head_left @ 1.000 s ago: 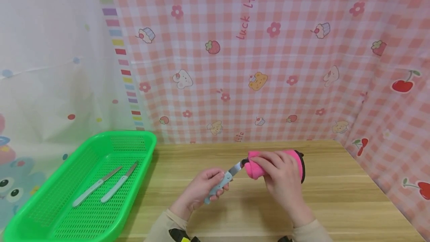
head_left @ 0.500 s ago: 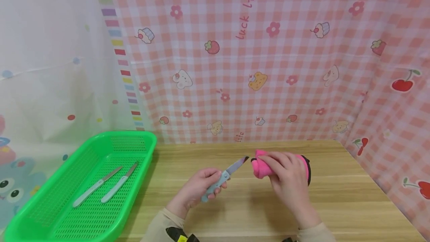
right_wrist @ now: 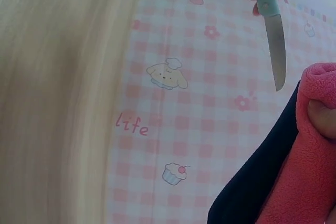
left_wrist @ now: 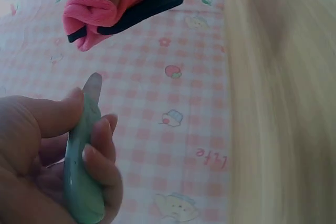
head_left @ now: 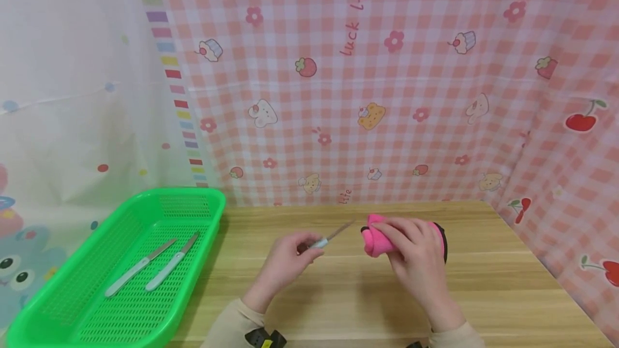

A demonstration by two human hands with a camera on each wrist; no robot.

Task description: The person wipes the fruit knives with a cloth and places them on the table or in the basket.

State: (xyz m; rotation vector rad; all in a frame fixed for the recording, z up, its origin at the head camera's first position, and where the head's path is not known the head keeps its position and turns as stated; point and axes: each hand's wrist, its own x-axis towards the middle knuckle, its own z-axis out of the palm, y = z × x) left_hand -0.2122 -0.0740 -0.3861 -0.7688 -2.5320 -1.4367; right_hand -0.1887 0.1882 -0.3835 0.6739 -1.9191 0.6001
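My left hand point(head_left: 289, 260) grips a small knife point(right_wrist: 276, 51) by its pale green-blue handle, above the table. Its blade points away from the palm, toward the right hand, with the tip a short way from the cloth. My right hand point(head_left: 415, 254) holds a folded pink cloth point(head_left: 376, 240) with dark edging, its fingers over the top. In the left wrist view the cloth point(left_wrist: 94, 11) shows as a rolled bundle with a dark strip along one side. Blade and cloth are apart.
A green perforated basket point(head_left: 220, 203) stands at the left of the wooden table point(head_left: 488, 294). Two knives with pale handles point(head_left: 127, 278) lie inside it. A pink checked curtain point(head_left: 338, 95) hangs behind the table and along its right side.
The blade has come away from the cloth, which has shifted slightly right. My left hand has since turned over, so the blade now shows nearly edge-on in the head view.
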